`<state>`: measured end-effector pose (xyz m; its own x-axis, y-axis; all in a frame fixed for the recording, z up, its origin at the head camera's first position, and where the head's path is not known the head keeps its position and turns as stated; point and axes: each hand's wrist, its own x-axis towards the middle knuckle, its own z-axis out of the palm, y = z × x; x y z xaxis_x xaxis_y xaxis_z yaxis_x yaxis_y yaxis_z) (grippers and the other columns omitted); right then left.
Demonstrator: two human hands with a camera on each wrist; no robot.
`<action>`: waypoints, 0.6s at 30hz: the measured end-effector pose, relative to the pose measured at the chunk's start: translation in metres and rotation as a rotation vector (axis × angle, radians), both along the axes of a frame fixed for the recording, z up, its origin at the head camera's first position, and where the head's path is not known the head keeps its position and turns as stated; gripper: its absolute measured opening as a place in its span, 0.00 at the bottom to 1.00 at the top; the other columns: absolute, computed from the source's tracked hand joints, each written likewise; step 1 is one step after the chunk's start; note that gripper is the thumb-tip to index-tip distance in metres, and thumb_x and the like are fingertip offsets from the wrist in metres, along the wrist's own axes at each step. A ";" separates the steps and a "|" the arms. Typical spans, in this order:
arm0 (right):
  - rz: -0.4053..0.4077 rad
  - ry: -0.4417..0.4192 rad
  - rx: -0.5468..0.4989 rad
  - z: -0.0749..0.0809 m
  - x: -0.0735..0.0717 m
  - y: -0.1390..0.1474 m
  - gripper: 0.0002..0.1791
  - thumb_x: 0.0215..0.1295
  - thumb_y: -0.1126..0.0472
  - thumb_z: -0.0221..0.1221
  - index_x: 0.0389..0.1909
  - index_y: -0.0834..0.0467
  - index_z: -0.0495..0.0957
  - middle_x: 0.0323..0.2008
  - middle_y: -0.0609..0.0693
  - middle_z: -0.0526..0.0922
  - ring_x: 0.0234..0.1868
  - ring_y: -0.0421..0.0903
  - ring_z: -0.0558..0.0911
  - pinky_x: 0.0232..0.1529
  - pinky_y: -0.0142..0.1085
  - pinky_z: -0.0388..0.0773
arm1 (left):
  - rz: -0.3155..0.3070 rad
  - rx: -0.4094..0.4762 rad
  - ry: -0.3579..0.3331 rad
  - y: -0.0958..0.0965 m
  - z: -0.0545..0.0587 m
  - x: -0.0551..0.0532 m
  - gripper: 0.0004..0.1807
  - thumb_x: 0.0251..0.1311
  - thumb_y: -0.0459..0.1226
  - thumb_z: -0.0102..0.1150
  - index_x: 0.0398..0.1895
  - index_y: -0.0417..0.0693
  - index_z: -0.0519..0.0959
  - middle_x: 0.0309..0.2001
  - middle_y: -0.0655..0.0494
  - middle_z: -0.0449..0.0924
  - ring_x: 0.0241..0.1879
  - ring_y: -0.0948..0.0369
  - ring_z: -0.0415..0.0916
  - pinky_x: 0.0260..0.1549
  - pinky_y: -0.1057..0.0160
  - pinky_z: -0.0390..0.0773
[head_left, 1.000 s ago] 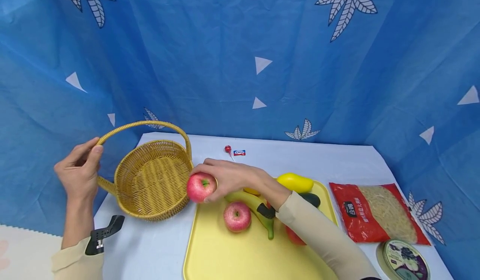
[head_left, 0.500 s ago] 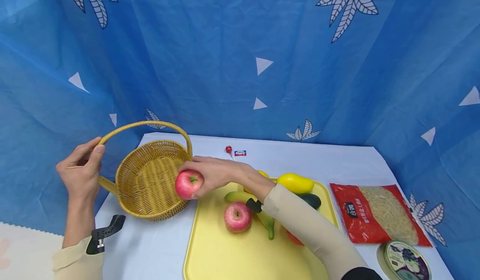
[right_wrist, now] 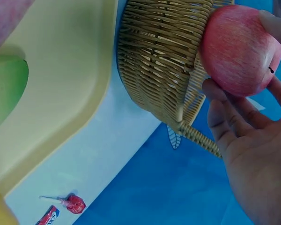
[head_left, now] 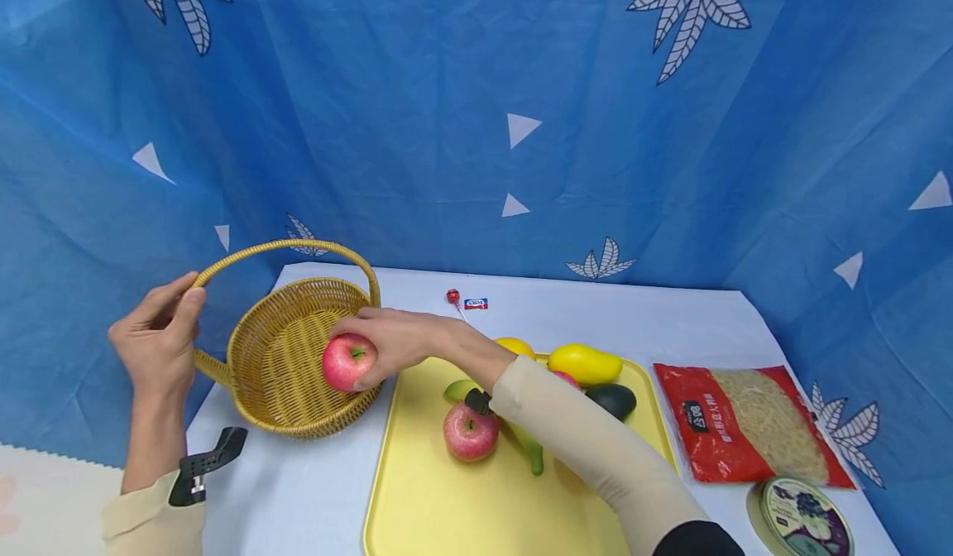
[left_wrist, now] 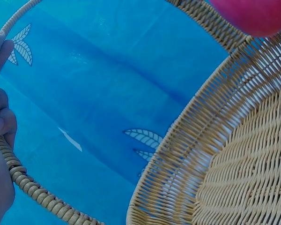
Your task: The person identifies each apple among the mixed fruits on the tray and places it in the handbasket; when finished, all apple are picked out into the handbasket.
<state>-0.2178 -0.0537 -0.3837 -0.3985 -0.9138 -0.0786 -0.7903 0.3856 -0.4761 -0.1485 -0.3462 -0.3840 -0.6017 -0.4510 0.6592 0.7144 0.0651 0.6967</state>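
Grips round pink-red apple [head_left: 345, 363] in right hand [head_left: 398, 337], now farther left, so apparently over round tan wicker basket [head_left: 290, 366], and basket's arched woven handle [head_left: 290, 244] in left hand [head_left: 159, 326].

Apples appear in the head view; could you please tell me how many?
2 clearly: one apple in the right hand at the basket, another apple on the yellow tray. A pinkish-red fruit behind the sleeve may be a third; the sleeve may hide more.
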 end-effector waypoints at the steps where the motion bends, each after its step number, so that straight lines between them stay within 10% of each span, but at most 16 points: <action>1: 0.000 0.000 0.006 -0.001 0.000 -0.002 0.38 0.55 0.35 0.68 0.66 0.38 0.67 0.53 0.36 0.69 0.53 0.30 0.69 0.52 0.25 0.69 | -0.001 0.001 0.001 0.000 0.000 0.000 0.14 0.56 0.17 0.64 0.45 0.15 0.79 0.28 0.52 0.85 0.17 0.65 0.65 0.17 0.76 0.64; 18: -0.018 0.008 0.080 -0.008 -0.002 -0.026 0.37 0.55 0.36 0.68 0.65 0.38 0.67 0.52 0.36 0.72 0.53 0.32 0.70 0.50 0.27 0.71 | 0.000 0.014 0.002 0.001 -0.001 0.000 0.14 0.56 0.17 0.64 0.45 0.16 0.79 0.28 0.52 0.85 0.17 0.65 0.64 0.17 0.75 0.63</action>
<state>-0.2195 -0.0793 -0.3919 -0.4161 -0.8972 -0.1478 -0.7864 0.4367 -0.4369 -0.1483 -0.3456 -0.3846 -0.6006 -0.4598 0.6541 0.7158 0.0552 0.6961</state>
